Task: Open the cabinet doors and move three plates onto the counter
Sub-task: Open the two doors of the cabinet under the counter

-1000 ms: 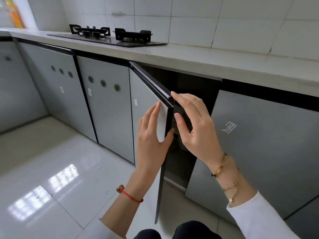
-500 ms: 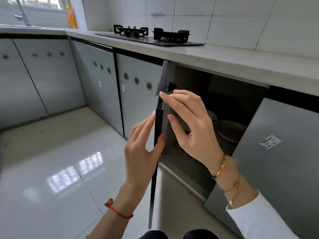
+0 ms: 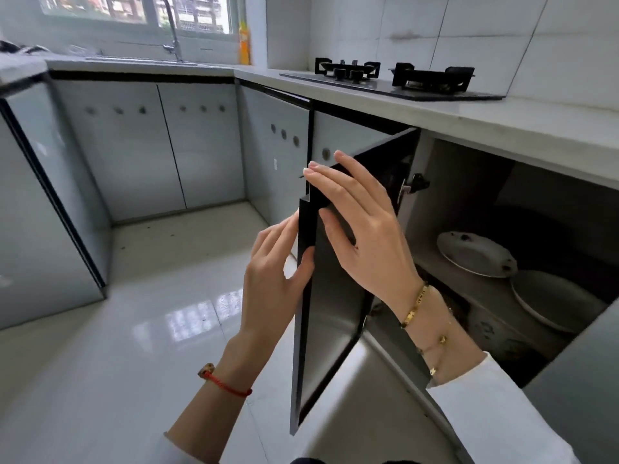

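The left cabinet door (image 3: 330, 316) stands swung far out, its dark inner face towards me. My left hand (image 3: 271, 279) pinches its free edge, thumb on the inner side and fingers on the outer face. My right hand (image 3: 365, 229) lies with straight fingers on the inner face, its fingertips at the top corner. Inside the cabinet a white plate (image 3: 475, 254) with dark marks leans on a shelf, and a second plate (image 3: 552, 299) sits to its right. The right door (image 3: 589, 380) hides the rest of the shelf. The pale counter (image 3: 502, 122) runs above.
A black gas hob (image 3: 392, 78) sits on the counter above the cabinet. A patterned vessel (image 3: 495, 333) stands below the plates. Further left are a tap (image 3: 172, 31) at the sink and an orange bottle (image 3: 244, 41). Shut grey cabinet doors line the corner, with glossy floor tiles below.
The door has swung from barely ajar to wide open, with both hands staying on its edge. The plates inside have come into sight, and my view has turned left.
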